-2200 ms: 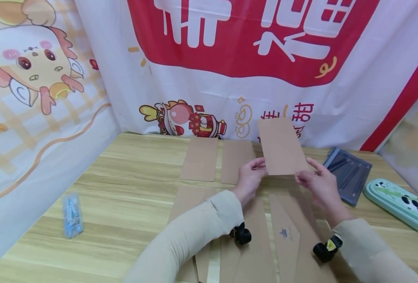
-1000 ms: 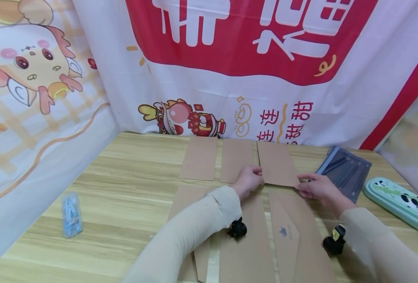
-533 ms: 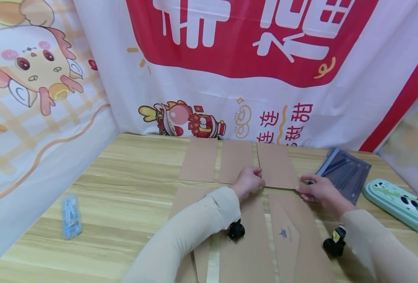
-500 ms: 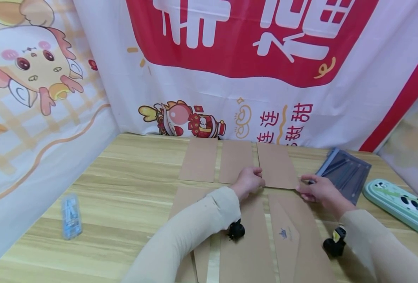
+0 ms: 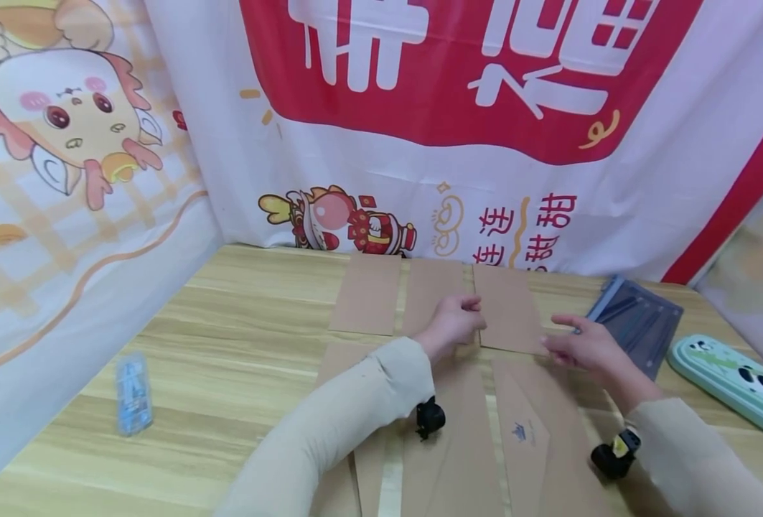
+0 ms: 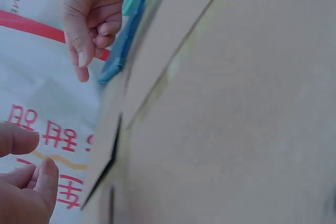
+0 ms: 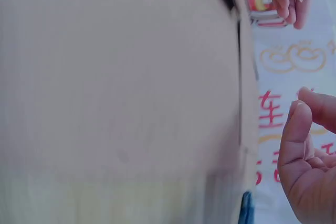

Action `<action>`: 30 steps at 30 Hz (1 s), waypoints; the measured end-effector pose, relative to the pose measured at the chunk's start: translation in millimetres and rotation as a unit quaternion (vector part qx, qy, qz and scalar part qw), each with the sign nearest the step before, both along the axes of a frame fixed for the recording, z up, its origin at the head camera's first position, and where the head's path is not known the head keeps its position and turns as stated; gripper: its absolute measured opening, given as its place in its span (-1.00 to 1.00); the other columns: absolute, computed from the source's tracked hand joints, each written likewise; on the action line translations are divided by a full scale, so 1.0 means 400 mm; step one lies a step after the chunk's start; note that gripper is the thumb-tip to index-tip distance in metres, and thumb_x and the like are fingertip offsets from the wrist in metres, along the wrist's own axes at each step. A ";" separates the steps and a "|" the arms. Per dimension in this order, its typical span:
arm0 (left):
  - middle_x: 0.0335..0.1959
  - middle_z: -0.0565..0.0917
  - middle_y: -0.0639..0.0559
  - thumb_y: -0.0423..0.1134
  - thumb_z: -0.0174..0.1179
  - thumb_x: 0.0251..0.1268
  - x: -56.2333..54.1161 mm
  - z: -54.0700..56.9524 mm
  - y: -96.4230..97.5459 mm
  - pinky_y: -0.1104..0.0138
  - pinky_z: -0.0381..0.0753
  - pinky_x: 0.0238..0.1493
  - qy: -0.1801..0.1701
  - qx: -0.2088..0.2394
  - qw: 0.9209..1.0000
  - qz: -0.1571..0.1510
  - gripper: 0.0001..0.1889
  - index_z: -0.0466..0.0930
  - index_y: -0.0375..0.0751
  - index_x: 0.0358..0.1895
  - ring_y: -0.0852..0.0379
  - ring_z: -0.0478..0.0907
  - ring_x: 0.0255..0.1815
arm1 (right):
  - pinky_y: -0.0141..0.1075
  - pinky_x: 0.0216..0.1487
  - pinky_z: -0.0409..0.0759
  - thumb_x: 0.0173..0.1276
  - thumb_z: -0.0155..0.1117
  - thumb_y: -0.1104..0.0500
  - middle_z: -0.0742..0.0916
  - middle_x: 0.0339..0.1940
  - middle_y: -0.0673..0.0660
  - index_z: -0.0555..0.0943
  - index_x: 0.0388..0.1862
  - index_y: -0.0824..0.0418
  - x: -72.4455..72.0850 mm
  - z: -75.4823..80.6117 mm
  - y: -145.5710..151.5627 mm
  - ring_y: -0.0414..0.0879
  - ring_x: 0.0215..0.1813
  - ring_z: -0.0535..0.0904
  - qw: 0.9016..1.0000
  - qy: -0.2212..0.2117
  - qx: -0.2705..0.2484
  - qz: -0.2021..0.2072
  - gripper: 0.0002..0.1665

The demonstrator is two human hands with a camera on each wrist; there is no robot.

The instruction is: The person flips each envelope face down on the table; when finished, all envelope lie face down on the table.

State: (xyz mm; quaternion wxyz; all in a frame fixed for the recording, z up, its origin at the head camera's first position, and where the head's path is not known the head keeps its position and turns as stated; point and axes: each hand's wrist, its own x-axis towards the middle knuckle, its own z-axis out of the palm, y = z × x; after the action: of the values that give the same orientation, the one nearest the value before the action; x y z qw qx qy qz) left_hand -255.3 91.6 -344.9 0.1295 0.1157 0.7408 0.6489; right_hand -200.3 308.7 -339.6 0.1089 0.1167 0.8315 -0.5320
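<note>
A plain brown rectangular card [image 5: 509, 305] lies on the table at the right end of a back row, beside two similar cards [image 5: 364, 294]. Just above its near left corner is my left hand [image 5: 453, 321], fingers loosely bent and holding nothing. At the near right corner hovers my right hand [image 5: 578, 343], also holding nothing. The left wrist view shows a gap between thumb and finger of the left hand [image 6: 29, 192]. In the right wrist view, thumb and forefinger of the right hand [image 7: 304, 166] come close together with nothing between them. Below the hands lies a brown envelope [image 5: 522, 438] with a pointed flap and crown print.
More brown envelopes [image 5: 465, 459] lie to its left, partly under my left arm. A dark translucent zip pouch [image 5: 639, 319] and a green panda pencil case [image 5: 736, 380] are at the right. A small clear case with blue contents [image 5: 133, 393] lies at the left. A printed curtain [image 5: 368, 165] hangs behind.
The card came down from the air onto the table at the right of the row. Both hands have since let go of its near corners and lifted slightly.
</note>
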 end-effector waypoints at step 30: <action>0.19 0.41 -0.26 -0.47 0.14 0.17 0.097 0.059 -0.394 0.22 0.47 0.18 0.005 -0.014 1.000 0.001 -0.42 0.25 -0.34 0.31 -0.08 0.44 0.13 | -0.21 0.15 0.51 0.41 0.04 0.13 0.62 0.07 0.11 -0.06 0.44 0.38 0.077 0.086 -0.282 -0.13 0.03 0.60 0.949 0.013 -0.268 0.166 -0.21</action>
State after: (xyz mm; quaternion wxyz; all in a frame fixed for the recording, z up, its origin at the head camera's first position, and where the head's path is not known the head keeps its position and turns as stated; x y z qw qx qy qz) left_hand -216.6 -66.0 -321.2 0.1266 0.1165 0.7505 0.6380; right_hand -169.4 195.9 -305.1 0.2118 -0.0636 0.6672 -0.7113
